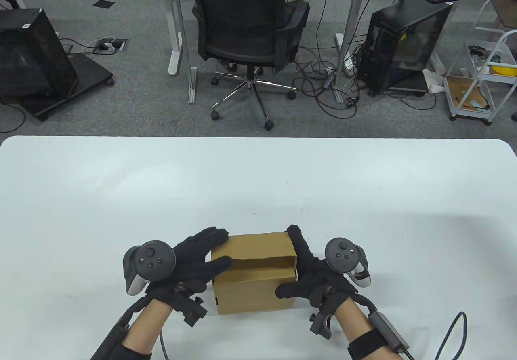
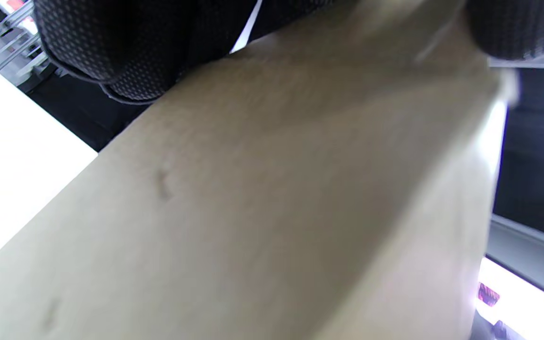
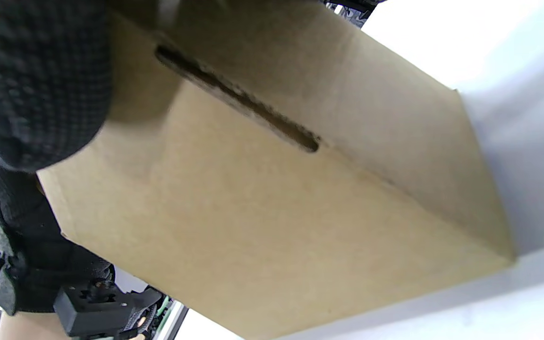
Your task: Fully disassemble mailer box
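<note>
A brown cardboard mailer box stands on the white table near the front edge, its lid slightly lifted at the front. My left hand holds the box's left side, fingers along the top left edge and thumb on the front lip of the lid. My right hand holds the right side, fingers stretched along the right edge and thumb on the front face. The left wrist view shows the box's side wall close up. The right wrist view shows the box with a slot in its wall.
The table's far edge lies beyond the box. Behind it on the floor are an office chair, desk legs, cables and two black computer cases.
</note>
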Demonstrator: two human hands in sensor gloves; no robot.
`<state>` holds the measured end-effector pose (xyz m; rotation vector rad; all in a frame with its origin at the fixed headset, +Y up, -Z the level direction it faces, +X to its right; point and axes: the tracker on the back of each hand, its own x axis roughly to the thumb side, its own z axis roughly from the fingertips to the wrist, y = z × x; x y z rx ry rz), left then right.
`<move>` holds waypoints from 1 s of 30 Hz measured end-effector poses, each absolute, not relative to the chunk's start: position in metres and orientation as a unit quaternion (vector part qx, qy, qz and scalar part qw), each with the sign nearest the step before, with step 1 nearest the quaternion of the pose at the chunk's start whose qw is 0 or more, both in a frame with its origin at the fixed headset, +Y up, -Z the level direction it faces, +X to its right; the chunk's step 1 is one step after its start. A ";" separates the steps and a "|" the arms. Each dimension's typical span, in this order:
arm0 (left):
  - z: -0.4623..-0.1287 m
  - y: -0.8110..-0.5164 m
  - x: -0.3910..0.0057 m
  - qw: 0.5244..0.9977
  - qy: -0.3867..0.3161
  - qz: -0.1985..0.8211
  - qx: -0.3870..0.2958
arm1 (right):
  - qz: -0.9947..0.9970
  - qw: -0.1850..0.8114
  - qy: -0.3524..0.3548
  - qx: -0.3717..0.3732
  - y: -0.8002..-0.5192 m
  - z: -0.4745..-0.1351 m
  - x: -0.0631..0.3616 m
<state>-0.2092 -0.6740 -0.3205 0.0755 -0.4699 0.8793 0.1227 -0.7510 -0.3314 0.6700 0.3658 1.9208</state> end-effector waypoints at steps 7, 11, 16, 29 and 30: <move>-0.341 -0.667 -0.221 0.841 -0.173 0.510 -0.042 | 0.800 0.508 0.153 0.280 -0.752 -0.333 0.124; -0.344 -0.698 -0.224 0.778 -0.247 0.575 -0.057 | 0.803 0.507 0.150 0.276 -0.752 -0.334 0.125; -0.343 -0.730 -0.221 0.716 -0.358 0.573 -0.176 | 0.797 0.517 0.158 0.270 -0.753 -0.336 0.125; -0.338 -0.752 -0.215 0.655 -0.193 0.730 -0.030 | 0.815 0.493 0.140 0.270 -0.754 -0.332 0.123; -0.339 -0.755 -0.215 0.644 -0.190 0.740 -0.037 | 0.815 0.493 0.141 0.271 -0.754 -0.332 0.123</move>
